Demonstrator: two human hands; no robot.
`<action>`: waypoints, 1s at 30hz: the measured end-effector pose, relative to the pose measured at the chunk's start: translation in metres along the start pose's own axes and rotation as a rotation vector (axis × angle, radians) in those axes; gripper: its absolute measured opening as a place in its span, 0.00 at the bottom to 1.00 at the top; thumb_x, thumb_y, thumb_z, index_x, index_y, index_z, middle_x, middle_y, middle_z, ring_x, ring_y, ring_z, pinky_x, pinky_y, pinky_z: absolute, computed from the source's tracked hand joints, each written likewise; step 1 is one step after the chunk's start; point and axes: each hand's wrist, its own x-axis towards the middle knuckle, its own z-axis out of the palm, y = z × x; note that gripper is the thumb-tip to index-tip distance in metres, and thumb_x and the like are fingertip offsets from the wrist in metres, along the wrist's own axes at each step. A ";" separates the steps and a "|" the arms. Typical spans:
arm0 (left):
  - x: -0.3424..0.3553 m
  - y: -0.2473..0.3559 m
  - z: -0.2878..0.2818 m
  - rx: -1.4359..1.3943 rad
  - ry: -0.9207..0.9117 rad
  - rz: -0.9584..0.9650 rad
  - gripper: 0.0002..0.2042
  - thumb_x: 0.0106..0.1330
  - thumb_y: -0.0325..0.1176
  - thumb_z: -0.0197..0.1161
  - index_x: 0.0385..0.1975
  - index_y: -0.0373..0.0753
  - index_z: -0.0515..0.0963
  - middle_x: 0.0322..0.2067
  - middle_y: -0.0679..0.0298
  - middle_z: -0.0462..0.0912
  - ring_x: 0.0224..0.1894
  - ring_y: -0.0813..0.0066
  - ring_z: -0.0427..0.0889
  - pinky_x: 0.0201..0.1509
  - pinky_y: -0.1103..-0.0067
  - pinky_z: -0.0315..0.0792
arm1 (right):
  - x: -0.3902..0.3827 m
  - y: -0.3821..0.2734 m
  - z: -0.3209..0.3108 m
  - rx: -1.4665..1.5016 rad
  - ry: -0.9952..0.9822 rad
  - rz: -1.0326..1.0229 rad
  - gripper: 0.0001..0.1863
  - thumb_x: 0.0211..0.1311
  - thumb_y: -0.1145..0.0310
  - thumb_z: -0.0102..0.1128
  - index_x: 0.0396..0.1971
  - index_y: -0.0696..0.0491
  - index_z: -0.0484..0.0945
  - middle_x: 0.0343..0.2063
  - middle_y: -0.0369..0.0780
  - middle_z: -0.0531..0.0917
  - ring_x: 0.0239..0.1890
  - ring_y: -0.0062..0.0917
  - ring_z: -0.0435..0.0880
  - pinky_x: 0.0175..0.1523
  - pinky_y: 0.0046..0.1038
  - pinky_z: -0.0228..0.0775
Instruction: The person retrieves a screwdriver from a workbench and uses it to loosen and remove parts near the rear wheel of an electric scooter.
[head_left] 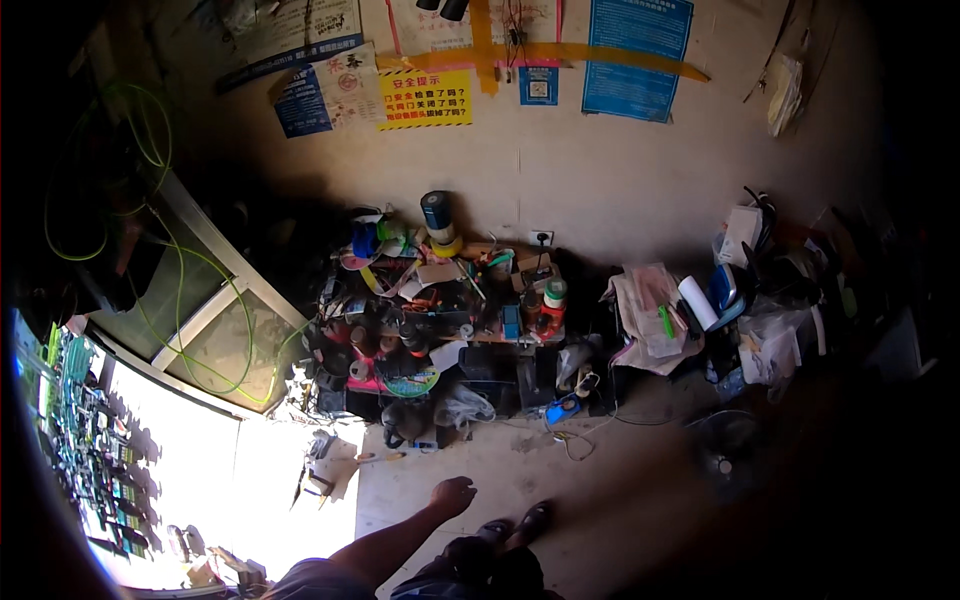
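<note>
My left arm reaches in from the lower edge, with a dark sleeve at its base. My left hand is held out over the pale floor, in front of my dark shoes. Its fingers look loosely bent and a little apart, and nothing shows in them. No thing touches it. Beyond the hand stands a cluttered workbench with tools, bottles and cans. A blue object with a cord lies on the floor by the bench. My right hand is out of view.
A glass door with a pale frame stands at the left, with a yellow-green hose looped over it. Tools lie on the sunlit floor. At the right, a cloth-covered seat and piled bags line the wall.
</note>
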 end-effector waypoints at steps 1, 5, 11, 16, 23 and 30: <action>0.015 -0.003 -0.004 -0.015 0.057 0.007 0.20 0.68 0.50 0.64 0.50 0.43 0.86 0.48 0.54 0.89 0.53 0.50 0.86 0.58 0.59 0.79 | 0.014 -0.004 -0.015 -0.015 -0.009 -0.005 0.26 0.71 0.48 0.54 0.51 0.56 0.83 0.49 0.53 0.86 0.54 0.53 0.84 0.60 0.50 0.74; 0.089 0.001 -0.035 -0.066 0.114 -0.038 0.19 0.67 0.49 0.66 0.49 0.43 0.87 0.48 0.52 0.88 0.53 0.49 0.86 0.58 0.59 0.79 | 0.064 -0.028 -0.043 -0.056 0.096 -0.142 0.24 0.72 0.50 0.52 0.48 0.55 0.85 0.47 0.52 0.87 0.51 0.52 0.85 0.58 0.49 0.76; 0.265 -0.051 -0.078 0.137 0.274 0.134 0.17 0.68 0.47 0.62 0.48 0.45 0.87 0.46 0.51 0.88 0.51 0.48 0.86 0.56 0.58 0.80 | 0.120 -0.080 -0.059 -0.136 -0.044 -0.041 0.23 0.71 0.51 0.54 0.46 0.55 0.85 0.45 0.52 0.87 0.49 0.52 0.85 0.56 0.49 0.76; 0.416 0.000 -0.130 -0.088 0.280 0.012 0.16 0.68 0.44 0.62 0.48 0.41 0.84 0.42 0.47 0.88 0.46 0.43 0.86 0.50 0.55 0.80 | 0.149 -0.110 -0.023 -0.021 0.007 0.043 0.23 0.71 0.48 0.55 0.44 0.54 0.84 0.43 0.53 0.88 0.48 0.53 0.86 0.55 0.50 0.77; 0.537 0.009 -0.140 -0.245 0.382 -0.164 0.20 0.67 0.43 0.65 0.52 0.37 0.83 0.46 0.42 0.87 0.51 0.41 0.85 0.52 0.55 0.80 | 0.168 -0.182 -0.004 -0.007 -0.040 0.124 0.21 0.69 0.48 0.61 0.49 0.49 0.83 0.41 0.50 0.88 0.46 0.50 0.87 0.51 0.48 0.79; 0.616 -0.077 -0.095 -0.159 0.142 -0.173 0.21 0.67 0.44 0.65 0.55 0.39 0.82 0.50 0.43 0.86 0.53 0.42 0.85 0.55 0.55 0.79 | 0.179 -0.215 -0.012 0.120 -0.046 0.170 0.22 0.70 0.50 0.60 0.51 0.50 0.85 0.44 0.50 0.89 0.49 0.51 0.87 0.55 0.47 0.79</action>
